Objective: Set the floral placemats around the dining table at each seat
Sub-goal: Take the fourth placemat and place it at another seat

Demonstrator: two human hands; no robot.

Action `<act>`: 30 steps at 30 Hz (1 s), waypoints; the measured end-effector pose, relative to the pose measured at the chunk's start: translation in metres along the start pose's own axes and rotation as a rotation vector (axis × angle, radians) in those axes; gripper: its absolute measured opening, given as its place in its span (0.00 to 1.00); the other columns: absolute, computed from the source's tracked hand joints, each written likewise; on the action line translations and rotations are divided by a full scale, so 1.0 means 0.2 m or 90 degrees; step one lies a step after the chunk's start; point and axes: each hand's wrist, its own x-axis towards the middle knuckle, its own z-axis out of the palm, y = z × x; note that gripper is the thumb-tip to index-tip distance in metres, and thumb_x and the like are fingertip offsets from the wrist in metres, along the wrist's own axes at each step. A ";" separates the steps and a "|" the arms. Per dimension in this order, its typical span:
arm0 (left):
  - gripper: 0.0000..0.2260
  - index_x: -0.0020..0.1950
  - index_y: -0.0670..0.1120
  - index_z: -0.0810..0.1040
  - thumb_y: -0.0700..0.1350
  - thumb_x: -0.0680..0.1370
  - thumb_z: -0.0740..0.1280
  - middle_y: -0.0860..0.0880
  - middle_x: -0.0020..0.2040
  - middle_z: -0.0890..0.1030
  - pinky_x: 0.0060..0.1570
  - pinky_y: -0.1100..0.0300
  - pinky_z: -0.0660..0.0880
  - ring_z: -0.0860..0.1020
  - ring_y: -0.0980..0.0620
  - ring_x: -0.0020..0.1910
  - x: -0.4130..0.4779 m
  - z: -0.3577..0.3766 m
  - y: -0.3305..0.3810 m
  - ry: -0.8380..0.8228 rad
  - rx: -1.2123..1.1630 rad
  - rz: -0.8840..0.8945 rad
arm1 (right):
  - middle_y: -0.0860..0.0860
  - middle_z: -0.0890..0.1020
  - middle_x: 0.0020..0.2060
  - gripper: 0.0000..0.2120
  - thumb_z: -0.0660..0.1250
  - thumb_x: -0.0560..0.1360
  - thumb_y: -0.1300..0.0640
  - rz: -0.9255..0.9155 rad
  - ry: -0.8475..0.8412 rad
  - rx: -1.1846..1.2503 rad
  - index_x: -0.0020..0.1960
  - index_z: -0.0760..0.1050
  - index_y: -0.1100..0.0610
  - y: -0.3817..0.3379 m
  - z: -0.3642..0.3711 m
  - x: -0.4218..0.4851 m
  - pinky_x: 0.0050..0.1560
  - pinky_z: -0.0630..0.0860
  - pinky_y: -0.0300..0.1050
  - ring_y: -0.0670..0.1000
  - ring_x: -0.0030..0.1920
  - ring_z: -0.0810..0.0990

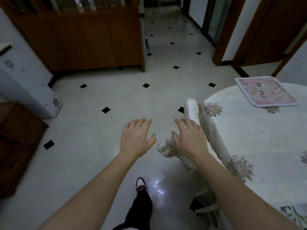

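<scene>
Looking down on one floral placemat (265,92), pink with a white border, lying flat at the far rim of the dining table (282,163), at the right of the view and well apart from both hands. Cannot tell whether its far corner overhangs the rim. Spread over the round tabletop and draping down its side, a pale tablecloth (214,130) printed with flower clusters. Pushed up against the table's left side, a chair (191,107) in a pale cover. Reaching forward with both bare arms, palms down. Left hand (137,138) out over the floor, fingers spread wide and relaxed, gripping nothing. Right hand (189,138) spread the same way in front of the chair's covered back, holding nothing; cannot tell whether the fingers touch the cover. Underfoot, glossy pale floor tiles (99,130) set with small black diamonds, and one shoe (140,185) below a dark trouser leg at the bottom of the view. Further out, a dark wooden cabinet (83,42) against the far wall, a white appliance (28,90) with flower decals at the left, a low wooden unit (18,143) at the left edge, and a brown door frame (227,35) at the upper right.
</scene>
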 end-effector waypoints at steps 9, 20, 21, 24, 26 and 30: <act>0.25 0.66 0.48 0.77 0.59 0.74 0.61 0.47 0.63 0.81 0.60 0.49 0.74 0.79 0.45 0.60 0.68 0.23 -0.51 -0.016 0.008 0.029 | 0.57 0.79 0.62 0.23 0.61 0.77 0.45 0.000 -0.051 -0.028 0.68 0.73 0.54 -0.16 0.38 0.82 0.58 0.75 0.56 0.59 0.61 0.78; 0.26 0.66 0.48 0.77 0.60 0.75 0.58 0.47 0.63 0.81 0.59 0.47 0.75 0.78 0.44 0.60 1.47 0.33 -0.86 -0.007 -0.022 0.068 | 0.56 0.80 0.61 0.25 0.55 0.77 0.43 0.045 -0.057 -0.056 0.66 0.74 0.54 -0.21 0.58 1.53 0.58 0.75 0.54 0.58 0.61 0.78; 0.26 0.66 0.47 0.77 0.60 0.75 0.58 0.47 0.63 0.81 0.59 0.47 0.75 0.78 0.44 0.60 1.53 0.35 -0.87 -0.012 -0.027 0.070 | 0.55 0.80 0.61 0.24 0.55 0.77 0.42 0.049 -0.060 -0.061 0.66 0.75 0.54 -0.20 0.60 1.58 0.58 0.75 0.54 0.58 0.61 0.78; 0.26 0.67 0.48 0.77 0.60 0.75 0.57 0.46 0.64 0.80 0.60 0.47 0.74 0.78 0.43 0.61 1.69 0.42 -0.90 -0.028 -0.034 0.073 | 0.55 0.80 0.60 0.25 0.55 0.77 0.43 0.057 -0.065 -0.068 0.66 0.75 0.54 -0.15 0.66 1.72 0.57 0.75 0.54 0.58 0.60 0.78; 0.27 0.68 0.48 0.76 0.60 0.75 0.57 0.46 0.64 0.80 0.60 0.48 0.74 0.78 0.44 0.61 1.81 0.47 -0.90 -0.035 -0.029 0.085 | 0.55 0.80 0.60 0.25 0.55 0.77 0.43 0.068 -0.067 -0.066 0.66 0.75 0.54 -0.11 0.70 1.82 0.57 0.75 0.54 0.58 0.60 0.78; 0.27 0.68 0.48 0.77 0.61 0.75 0.57 0.46 0.64 0.80 0.60 0.47 0.75 0.78 0.44 0.61 2.10 0.57 -0.90 -0.044 -0.036 0.094 | 0.56 0.81 0.60 0.25 0.54 0.76 0.43 0.083 -0.069 -0.060 0.65 0.76 0.55 0.02 0.79 2.07 0.57 0.76 0.56 0.59 0.60 0.79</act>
